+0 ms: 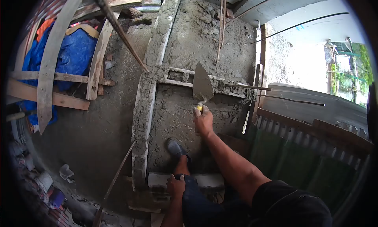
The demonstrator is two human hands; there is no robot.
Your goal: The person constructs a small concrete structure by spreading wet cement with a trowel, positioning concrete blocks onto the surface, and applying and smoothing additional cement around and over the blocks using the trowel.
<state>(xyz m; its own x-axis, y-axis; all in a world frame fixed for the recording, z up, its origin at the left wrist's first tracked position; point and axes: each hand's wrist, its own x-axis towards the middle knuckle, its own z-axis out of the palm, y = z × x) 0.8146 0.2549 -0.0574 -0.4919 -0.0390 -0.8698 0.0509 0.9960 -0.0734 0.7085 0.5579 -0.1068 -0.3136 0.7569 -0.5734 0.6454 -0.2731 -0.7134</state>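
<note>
My right hand (203,120) is wrapped around the yellow-ended handle of a pointed trowel (202,82). The grey blade points away from me, over the row of hollow concrete blocks (179,76) that crosses the wet cement floor; I cannot tell whether it touches them. My left hand (176,185) rests on my bent knee with its fingers apart and nothing in it. Below me, my shoe (175,147) stands on the grey cement (167,116) inside the block border.
Steel bars (122,34) stick up at left, and others (299,28) jut out at right. Wooden planks (59,50) cross over blue tarpaulin (76,50). A long block wall top (143,120) runs along my left; corrugated metal sheets (299,144) stand at right.
</note>
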